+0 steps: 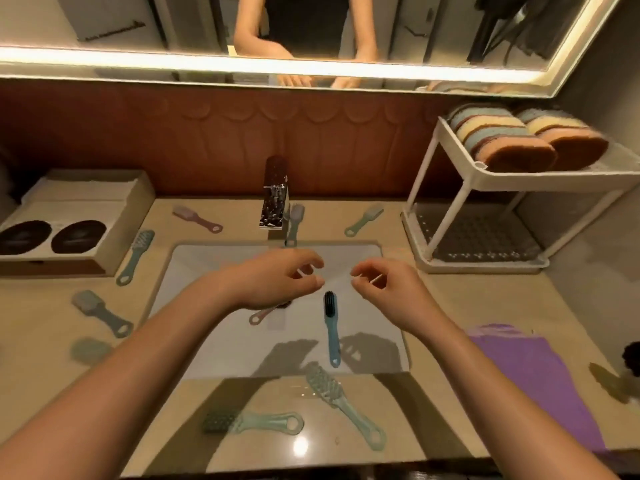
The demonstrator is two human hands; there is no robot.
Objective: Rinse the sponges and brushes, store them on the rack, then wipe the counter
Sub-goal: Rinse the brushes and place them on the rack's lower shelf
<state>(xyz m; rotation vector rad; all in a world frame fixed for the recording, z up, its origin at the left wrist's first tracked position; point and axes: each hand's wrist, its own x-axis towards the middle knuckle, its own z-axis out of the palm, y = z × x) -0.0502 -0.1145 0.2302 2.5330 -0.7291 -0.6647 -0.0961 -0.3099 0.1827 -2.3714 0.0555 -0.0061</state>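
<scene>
We hold both hands over the white sink (214, 271), close together but apart. Our left hand (273, 280) has its fingers loosely curled, thumb and forefinger nearly meeting; a thin pale sliver shows between them, too blurred for us to tell whether anything is gripped. Our right hand (384, 289) is curled the same way, with a similar pale streak at its fingertips, and again we cannot tell what it is.

Below our hands, in the basin, lies a teal brush with black bristles (330, 327), handle toward us. A pinkish brush (265, 314) lies partly hidden under our left wrist. More brushes are scattered on the beige counter (41, 323): two teal ones at the near edge (256, 423) (346, 403), two on the left (136, 254) (100, 313), a pink one (195, 218), one beside the faucet (275, 195), and one to its right (363, 220). On the right stands a white two-tier rack (485, 181), its upper shelf holding striped sponges (502, 136) on edge. A purple cloth (530, 372) lies on the counter near our right forearm.
</scene>
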